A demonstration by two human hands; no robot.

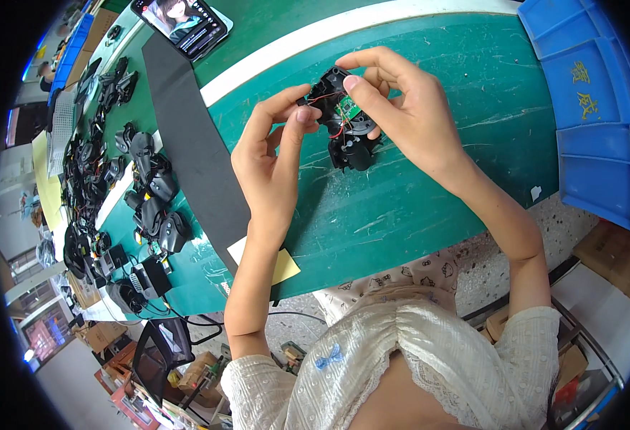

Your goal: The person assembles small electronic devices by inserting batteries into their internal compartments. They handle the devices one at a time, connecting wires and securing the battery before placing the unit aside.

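Above the green table, both hands hold a black plastic housing (359, 153) that lies open, with a green circuit board (348, 109) and thin red and dark wires inside. It looks like half of a game controller, though I cannot be sure. My right hand (408, 107) grips its upper right side, thumb over the top edge and fingers behind. At its left edge my left hand (275, 143) pinches with thumb and fingertips, close to the wires; whether a wire or the housing's edge sits in that pinch is hard to make out.
A black mat strip (193, 136) crosses the table on the left. Beyond it lie several black housings with wires (150, 172). A phone (184, 27) is propped at the far left. Blue plastic bins (594, 107) stand at the right edge. A yellow paper (285, 267) lies by the near edge.
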